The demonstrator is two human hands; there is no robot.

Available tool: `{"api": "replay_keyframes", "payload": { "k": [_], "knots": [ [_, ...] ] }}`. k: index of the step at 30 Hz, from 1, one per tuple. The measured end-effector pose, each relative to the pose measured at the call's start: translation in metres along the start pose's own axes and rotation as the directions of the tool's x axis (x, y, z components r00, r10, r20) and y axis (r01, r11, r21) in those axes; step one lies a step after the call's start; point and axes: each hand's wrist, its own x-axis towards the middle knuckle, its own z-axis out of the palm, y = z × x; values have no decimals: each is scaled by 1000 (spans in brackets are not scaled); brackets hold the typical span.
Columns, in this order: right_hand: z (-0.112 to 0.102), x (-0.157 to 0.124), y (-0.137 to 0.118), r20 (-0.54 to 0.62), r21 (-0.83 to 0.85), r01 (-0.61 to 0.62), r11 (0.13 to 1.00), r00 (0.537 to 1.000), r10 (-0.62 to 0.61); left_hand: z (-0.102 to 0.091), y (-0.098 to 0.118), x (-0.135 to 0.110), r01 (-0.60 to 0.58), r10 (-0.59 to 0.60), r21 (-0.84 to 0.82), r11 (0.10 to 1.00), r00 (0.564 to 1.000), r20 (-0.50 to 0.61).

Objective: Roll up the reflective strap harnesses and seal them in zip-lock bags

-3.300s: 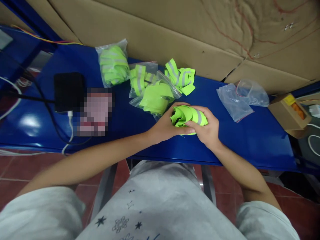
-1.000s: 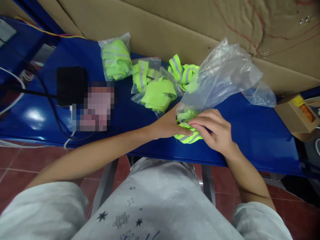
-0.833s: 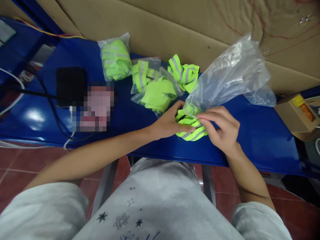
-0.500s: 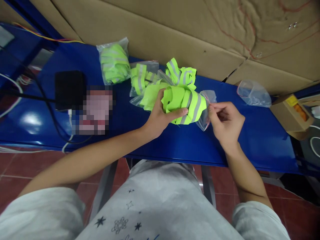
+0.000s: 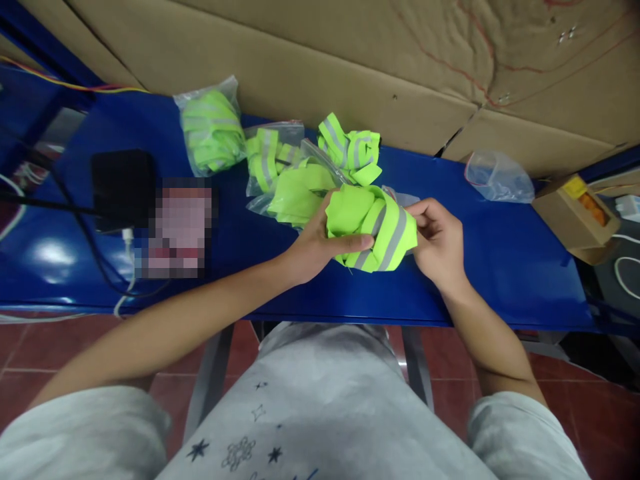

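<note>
My left hand [image 5: 320, 243] is wrapped round a bundle of fluorescent yellow-green reflective straps [image 5: 385, 227], its thumb across the front. Grey reflective stripes run over the rolled fabric. At the bundle's right end, the curled fingers of my right hand [image 5: 437, 243] pinch a clear plastic zip bag [image 5: 403, 198]. Most of that bag is hidden behind the straps and fingers. Just behind lie a bagged yellow-green bundle [image 5: 300, 193], a smaller bagged one [image 5: 270, 157] and a loose pile of reflective straps [image 5: 350, 147].
A fuller bag of reflective straps [image 5: 210, 130] stands at the back left of the blue table [image 5: 510, 267]. A black box [image 5: 123, 190] with cables lies left, beside a blurred-out item [image 5: 180, 227]. Rightward are a clear plastic bag [image 5: 500, 177] and a cardboard box [image 5: 575, 220]. Cardboard [image 5: 300, 67] lines the back.
The strap bundle has come slightly nearer to me. My right hand has moved left against its end, and the zip bag, plainly visible before, is now mostly covered.
</note>
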Motion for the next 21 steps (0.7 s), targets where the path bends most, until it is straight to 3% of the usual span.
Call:
{"api": "replay_keyframes", "payload": {
  "k": [5, 10, 15, 21],
  "knots": [
    [0, 4, -4, 43, 140, -73, 987, 997, 67, -2, -3, 6, -37, 45, 83, 996, 994, -97],
    [3, 2, -3, -34, 170, -24, 985, 999, 31, -4, -2, 9, -174, 215, 246, 954, 965, -150],
    [12, -6, -2, -104, 25, 90, 996, 991, -86, -8, -6, 11, -246, 307, 349, 904, 943, -131],
    [19, -19, 4, -123, -231, 149, 962, 976, -181, -5, -8, 8, -357, 454, 537, 764, 889, -55]
  ]
}}
